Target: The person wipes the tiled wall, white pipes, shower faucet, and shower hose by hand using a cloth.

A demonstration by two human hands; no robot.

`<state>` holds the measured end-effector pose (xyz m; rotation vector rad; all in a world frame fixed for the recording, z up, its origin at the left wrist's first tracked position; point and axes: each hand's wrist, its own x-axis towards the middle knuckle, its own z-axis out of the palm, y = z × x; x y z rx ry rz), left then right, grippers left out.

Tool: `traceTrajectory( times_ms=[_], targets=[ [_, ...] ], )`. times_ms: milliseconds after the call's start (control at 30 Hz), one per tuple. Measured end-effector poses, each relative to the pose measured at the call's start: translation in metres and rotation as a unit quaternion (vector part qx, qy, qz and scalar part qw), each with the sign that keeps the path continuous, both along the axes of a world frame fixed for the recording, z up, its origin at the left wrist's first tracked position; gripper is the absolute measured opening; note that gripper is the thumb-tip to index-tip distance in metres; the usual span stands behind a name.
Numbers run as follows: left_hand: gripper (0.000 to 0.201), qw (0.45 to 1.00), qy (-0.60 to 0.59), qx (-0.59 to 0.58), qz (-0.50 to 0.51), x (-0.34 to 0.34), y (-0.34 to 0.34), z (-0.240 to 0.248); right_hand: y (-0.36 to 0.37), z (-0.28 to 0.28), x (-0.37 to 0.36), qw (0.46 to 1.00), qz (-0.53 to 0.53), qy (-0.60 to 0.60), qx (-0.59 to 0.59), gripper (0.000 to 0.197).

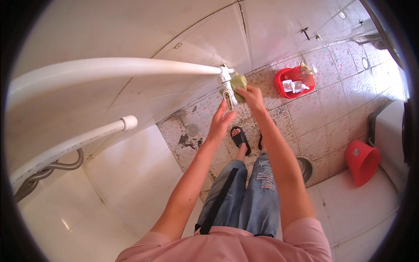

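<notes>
A white pipe valve point(227, 87) with a lever-like part stands out from the wall, joined to a long white pipe point(144, 67). My right hand point(252, 98) is closed on a yellowish-green cloth point(239, 82), which lies against the right side of the valve. Just below and left of the valve is my left hand point(219, 124), its fingers apart and reaching up beside the valve's lower end. Whether those fingertips touch it, I cannot tell.
On the tiled floor a red basket point(277, 83) holds white spray bottles point(293, 87). A red bucket point(363, 162) stands at the right, beside a pale appliance-like body point(388, 131). Lower left are a second white pipe point(100, 129) and a grey flexible hose point(70, 166). A floor drain point(192, 129) lies near my feet.
</notes>
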<state>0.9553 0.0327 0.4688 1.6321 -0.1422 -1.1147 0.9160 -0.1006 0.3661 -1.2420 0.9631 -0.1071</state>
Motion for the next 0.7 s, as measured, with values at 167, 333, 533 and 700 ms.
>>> traceTrajectory(
  times_ms=[167, 333, 533, 700],
  targets=[
    [0.056, 0.985, 0.124, 0.066, 0.096, -0.055, 0.073, -0.004, 0.039, 0.06, -0.081, 0.991, -0.03, -0.051, -0.117, 0.029],
    [0.046, 0.812, 0.505, -0.196, 0.22, -0.063, 0.085, 0.006, 0.096, 0.143, -0.11, 0.85, 0.398, -0.153, -0.308, 0.029],
    [0.043, 0.829, 0.319, -0.213, 0.406, 0.003, 0.126, -0.016, 0.062, 0.168, -0.099, 0.975, 0.063, -0.083, -0.196, 0.017],
    [0.046, 0.922, 0.174, -0.274, 0.21, 0.065, 0.054, 0.013, 0.05, 0.15, -0.091, 0.985, 0.016, -0.088, -0.148, 0.021]
  ],
)
